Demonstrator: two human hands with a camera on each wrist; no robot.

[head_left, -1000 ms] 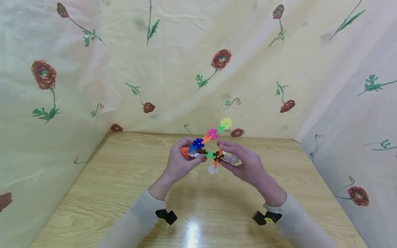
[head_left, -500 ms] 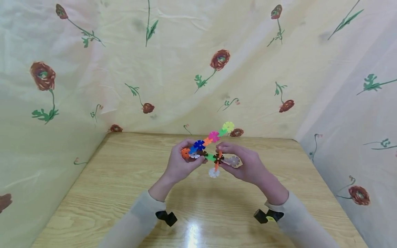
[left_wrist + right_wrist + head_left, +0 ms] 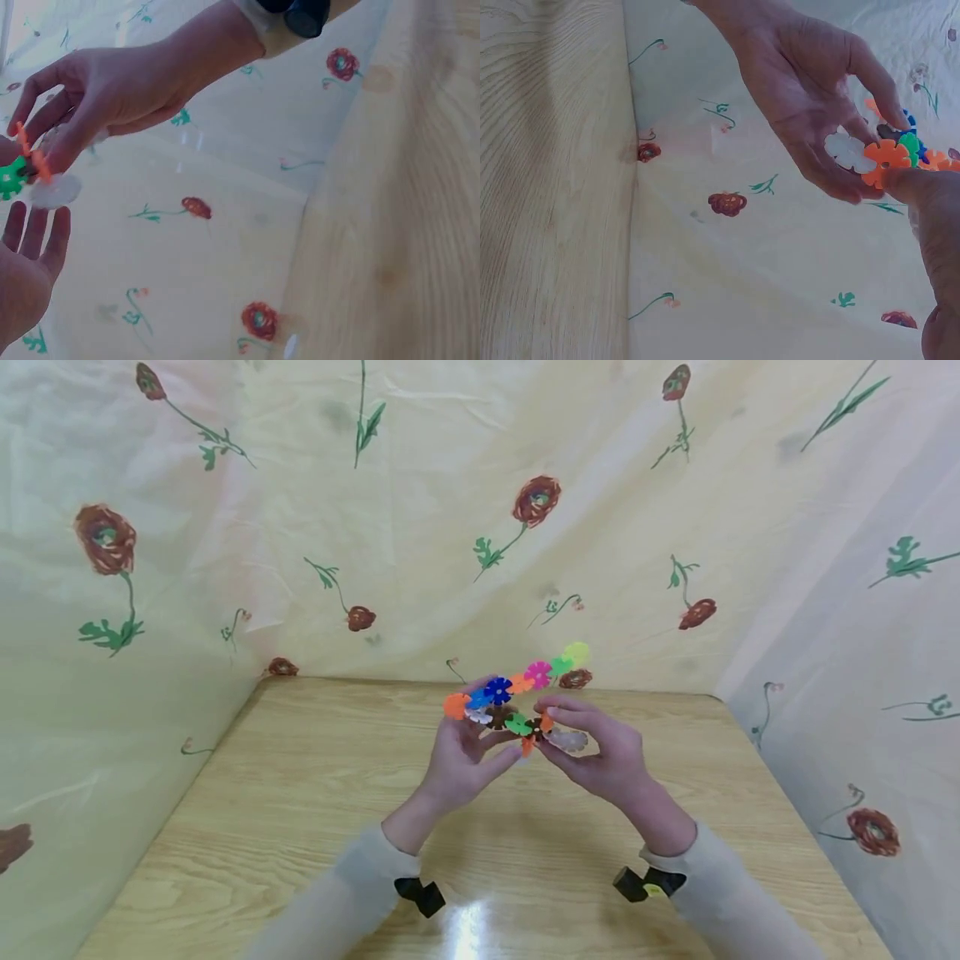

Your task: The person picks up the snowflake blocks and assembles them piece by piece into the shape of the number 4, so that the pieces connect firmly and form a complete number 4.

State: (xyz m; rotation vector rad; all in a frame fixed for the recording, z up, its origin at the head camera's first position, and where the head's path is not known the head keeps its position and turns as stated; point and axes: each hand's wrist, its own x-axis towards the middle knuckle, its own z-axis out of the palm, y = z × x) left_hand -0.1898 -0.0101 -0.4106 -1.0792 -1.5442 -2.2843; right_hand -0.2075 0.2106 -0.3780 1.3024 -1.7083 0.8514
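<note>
A chain of interlocking flower discs (image 3: 498,691) hangs above the table, bent back on itself at an orange disc (image 3: 456,706). Its upper arm runs through blue, orange, pink and green to a yellow disc (image 3: 577,653). My left hand (image 3: 459,764) holds the lower arm, thumb tip at an orange piece and fingers behind the discs. From the other side, my right hand (image 3: 603,747) pinches the cluster near a translucent disc (image 3: 572,741). In the right wrist view, a white disc (image 3: 846,152) beside an orange disc (image 3: 889,161) lies before the left palm.
The wood-grain table (image 3: 337,793) extends beneath both forearms. Flower-print cloth (image 3: 420,527) stands behind it and along both sides. Each wrist carries a black camera, such as the left one (image 3: 420,896).
My left hand has shifted right, its thumb moving along to the orange piece near my right fingers. The chain has turned, its yellow end swinging right; the lower white disc has gone mostly out of sight.
</note>
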